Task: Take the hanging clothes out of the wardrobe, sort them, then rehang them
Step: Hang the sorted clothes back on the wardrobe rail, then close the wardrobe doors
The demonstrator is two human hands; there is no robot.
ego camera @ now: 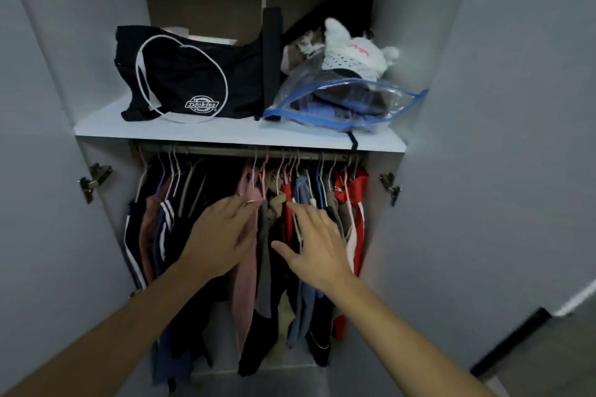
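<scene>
Both hands are reaching in with fingers spread, gripping nothing, the left hand (222,235) touching the pink garment (246,255) and the right hand (317,245) the clothes (300,267) hanging packed on the rail (225,151), where pulling could snag neighbouring hangers.

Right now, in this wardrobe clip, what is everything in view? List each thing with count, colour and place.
Dickies bag: one, black with white cord, shelf left.
Zip storage bag: one, clear with blue edge, holding folded clothes, shelf right.
Knit hat: one, white with pink lettering, on the pile above the zip bag.
Shelf: one, white, above the rail.
Rail: one, metal, under the shelf.
Hanging clothes: many, count unclear; black, pink, blue, red, on hangers.
Door hinges: two, metal, one on each side.
Left hand: open, touching a pink garment.
Right hand: open, on the clothes.
</scene>
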